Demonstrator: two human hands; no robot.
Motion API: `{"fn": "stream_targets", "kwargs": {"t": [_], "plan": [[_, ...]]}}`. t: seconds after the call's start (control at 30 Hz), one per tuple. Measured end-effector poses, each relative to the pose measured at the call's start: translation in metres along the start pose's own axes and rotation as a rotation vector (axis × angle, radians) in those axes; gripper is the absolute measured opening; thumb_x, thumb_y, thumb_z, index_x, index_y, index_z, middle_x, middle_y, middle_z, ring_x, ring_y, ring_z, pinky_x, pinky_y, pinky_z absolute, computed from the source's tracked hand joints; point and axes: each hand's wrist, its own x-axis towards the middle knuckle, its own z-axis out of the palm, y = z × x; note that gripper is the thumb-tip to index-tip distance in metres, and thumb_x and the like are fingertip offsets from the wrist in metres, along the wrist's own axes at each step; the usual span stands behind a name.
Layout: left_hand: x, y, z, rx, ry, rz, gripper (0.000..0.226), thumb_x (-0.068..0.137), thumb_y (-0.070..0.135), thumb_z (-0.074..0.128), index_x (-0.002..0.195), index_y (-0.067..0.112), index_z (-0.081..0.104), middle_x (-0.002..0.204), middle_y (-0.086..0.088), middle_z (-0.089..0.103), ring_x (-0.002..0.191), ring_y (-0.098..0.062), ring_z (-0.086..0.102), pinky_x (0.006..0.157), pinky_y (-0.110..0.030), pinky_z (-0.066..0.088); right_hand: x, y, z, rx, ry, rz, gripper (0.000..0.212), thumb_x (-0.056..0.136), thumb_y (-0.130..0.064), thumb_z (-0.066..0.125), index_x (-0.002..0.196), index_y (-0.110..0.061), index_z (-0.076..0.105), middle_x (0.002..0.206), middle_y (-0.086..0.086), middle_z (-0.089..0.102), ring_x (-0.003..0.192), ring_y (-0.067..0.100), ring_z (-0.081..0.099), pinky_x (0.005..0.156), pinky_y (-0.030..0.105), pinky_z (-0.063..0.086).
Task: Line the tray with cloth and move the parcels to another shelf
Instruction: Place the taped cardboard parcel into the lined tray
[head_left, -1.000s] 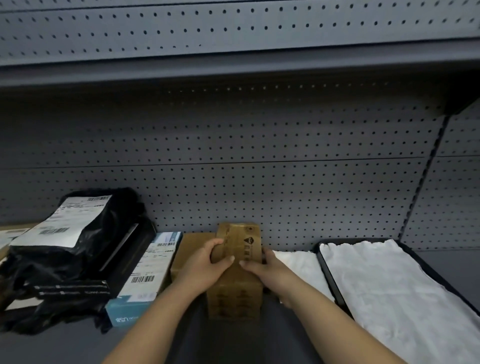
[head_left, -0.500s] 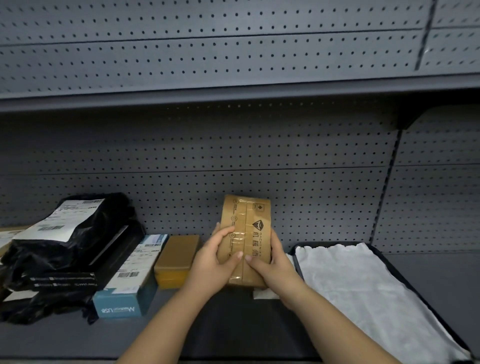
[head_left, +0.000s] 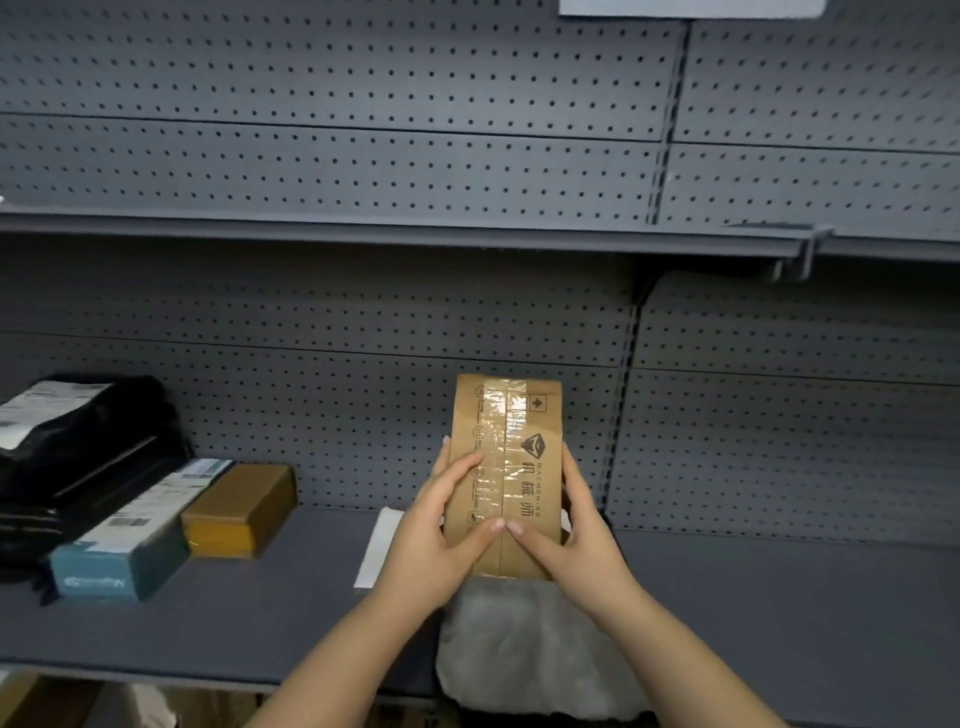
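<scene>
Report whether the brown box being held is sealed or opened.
Sealed. Clear tape runs down the centre seam of the brown box, flaps flat, as the left hand and right hand grip it.

Dim, flat light, seemingly from overhead; the upper shelf (head_left: 363, 234) shades the pegboard (head_left: 311, 312) beneath. Tape (head_left: 497, 431) on the cardboard box (head_left: 537, 493) glints; edges bow and blur.

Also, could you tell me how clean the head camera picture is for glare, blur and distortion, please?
Head view: dim, even light, with shadow beneath the upper shelf edge, which the wide-angle lens bows slightly; the clear tape on the cardboard parcel glints near its top; print on the blue box and the cloth look softly blurred.
</scene>
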Motion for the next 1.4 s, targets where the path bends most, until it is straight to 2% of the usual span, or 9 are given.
{"fn": "stream_targets", "kwargs": {"t": [0.07,0.17,0.43,0.53,0.7,0.83,1.0,1.17,1.4], "plan": [[-0.008,0.009,0.016,0.008,0.032,0.024,0.068,0.079,0.019,0.078,0.132,0.047,0.046,0.153,0.026,0.021,0.139,0.011,0.022,0.109,-0.019,0.033,-0.010,-0.001,-0.016,-0.008,0.005,-0.004,0.083,0.083,0.002,0.071,0.142,-0.035,0.027,0.120,-0.040,0.057,0.114,-0.016,0.053,0.084,0.003,0.045],[-0.023,0.015,0.033,0.022,0.062,0.046,0.067,0.078,0.019,0.078,0.133,0.044,0.047,0.158,0.014,0.021,0.137,0.015,0.022,0.103,-0.007,0.032,-0.025,0.007,-0.033,-0.009,0.017,0.017,0.093,0.078,-0.002,0.078,0.149,-0.029,0.024,0.138,-0.019,0.051,0.122,-0.009,0.051,0.088,0.008,0.046],[-0.052,0.013,0.052,-0.001,0.051,0.013,0.065,0.075,0.049,0.074,0.134,0.049,0.046,0.157,0.024,0.017,0.143,0.003,0.020,0.112,-0.043,0.036,-0.053,0.020,-0.045,-0.002,-0.005,0.064,0.099,0.072,-0.017,0.084,0.148,-0.036,0.023,0.143,-0.016,0.048,0.130,-0.002,0.048,0.097,0.018,0.048],[-0.052,0.015,0.049,0.034,0.043,0.004,0.063,0.075,0.044,0.077,0.131,0.051,0.048,0.157,0.021,0.020,0.141,0.006,0.022,0.112,-0.036,0.037,-0.056,0.017,-0.044,-0.026,0.016,0.083,0.093,0.077,-0.012,0.080,0.147,-0.038,0.024,0.139,-0.022,0.048,0.121,-0.014,0.049,0.087,0.006,0.046],[-0.033,0.016,0.043,0.086,-0.020,-0.122,0.053,0.072,0.052,0.076,0.120,0.052,0.055,0.141,0.024,0.046,0.138,0.006,0.030,0.111,-0.030,0.036,-0.043,0.011,-0.045,-0.033,0.024,0.248,0.060,0.085,-0.027,0.073,0.116,-0.068,0.042,0.119,-0.024,0.063,0.108,-0.004,0.062,0.082,0.017,0.051],[-0.004,0.012,0.044,0.156,-0.119,-0.272,0.052,0.076,0.047,0.074,0.124,0.040,0.056,0.131,0.020,0.055,0.125,0.001,0.046,0.102,-0.020,0.039,-0.027,0.014,-0.051,0.048,0.023,0.401,0.044,0.087,-0.027,0.070,0.113,-0.055,0.048,0.108,-0.020,0.068,0.094,0.002,0.069,0.077,0.019,0.053],[0.014,-0.002,0.054,0.207,-0.195,-0.404,0.052,0.078,0.045,0.072,0.127,0.033,0.057,0.125,0.014,0.055,0.107,-0.001,0.049,0.084,-0.016,0.041,-0.022,0.028,-0.049,0.073,0.075,0.546,0.054,0.088,-0.026,0.069,0.129,-0.042,0.039,0.109,-0.008,0.067,0.092,0.012,0.070,0.070,0.023,0.054],[0.009,-0.024,0.061,0.191,-0.230,-0.524,0.053,0.076,0.046,0.073,0.125,0.034,0.056,0.121,0.011,0.060,0.100,-0.006,0.061,0.088,-0.030,0.054,-0.023,0.042,-0.041,0.061,0.070,0.606,0.057,0.091,-0.020,0.065,0.140,-0.032,0.039,0.103,-0.006,0.067,0.085,0.009,0.069,0.058,0.015,0.051],[0.002,-0.032,0.062,0.171,-0.228,-0.499,0.055,0.082,0.051,0.066,0.133,0.035,0.051,0.128,0.010,0.059,0.107,-0.007,0.059,0.094,-0.031,0.052,-0.024,0.053,-0.040,0.050,0.080,0.601,0.063,0.089,-0.029,0.067,0.144,-0.032,0.036,0.110,-0.004,0.067,0.091,0.013,0.070,0.068,0.021,0.054]]}}
